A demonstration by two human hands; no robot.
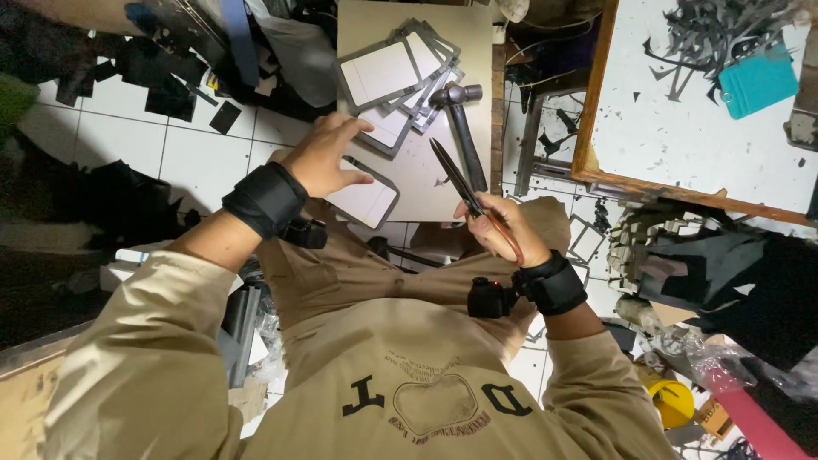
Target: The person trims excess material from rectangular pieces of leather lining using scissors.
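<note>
Place: you sit in a small, cluttered craft workshop on a white tiled floor point(128, 136).
Work surface: a low board point(409, 25) in front of you carries a stack of grey-edged white panels point(396, 77) and a hammer point(464, 128).
Offcuts: black scraps point(162, 77) litter the tiles around you.
Side table: a wood-framed white table point(682, 128) holds grey strips point(707, 30) and a teal pad point(757, 81).

Dark shears point(456, 179) point upward, blades closed; grey-rimmed white card point(368, 198) lies flat.
</note>
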